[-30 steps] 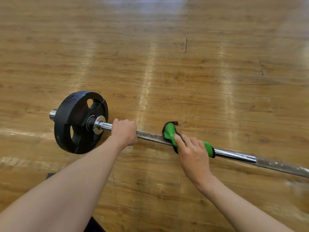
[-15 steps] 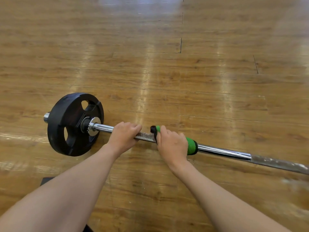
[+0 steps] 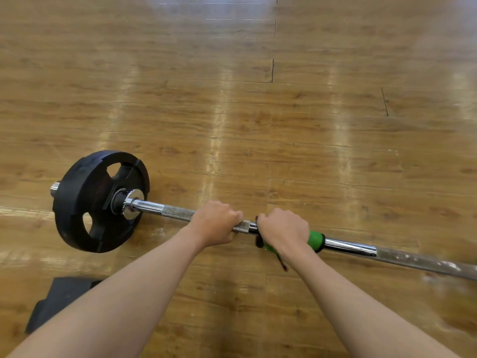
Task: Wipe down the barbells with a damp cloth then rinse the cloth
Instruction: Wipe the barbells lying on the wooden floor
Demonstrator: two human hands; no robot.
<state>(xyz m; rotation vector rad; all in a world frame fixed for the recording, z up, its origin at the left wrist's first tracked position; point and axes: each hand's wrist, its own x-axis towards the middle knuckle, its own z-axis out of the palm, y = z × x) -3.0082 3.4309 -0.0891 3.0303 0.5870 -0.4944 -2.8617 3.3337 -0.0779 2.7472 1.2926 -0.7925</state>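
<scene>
Two grips: both clasped on barbell (image 3: pixel 348 248), close beside each other.
Left grip (image 3: pixel 215 223): bare hand, fingers curled fully round knurled shaft, right of weight plate (image 3: pixel 85 202).
Right grip (image 3: pixel 282 229): fingers curled round green cloth (image 3: pixel 315 241) wrapped on shaft, farther right of plate.
Barbell: lying on wooden floor (image 3: pixel 258 112), plate near its left end.
Black block (image 3: pixel 59 298): on floor, nearer than plate.

There is one long steel barbell (image 3: pixel 348 248), and one round black rubber weight plate (image 3: pixel 85 202) with three cut-out holes. One green cloth (image 3: pixel 315 240) shows. There are two bare hands, the left hand (image 3: pixel 215 223) and the right hand (image 3: pixel 282 228), and one flat dark block (image 3: pixel 59 301).
</scene>
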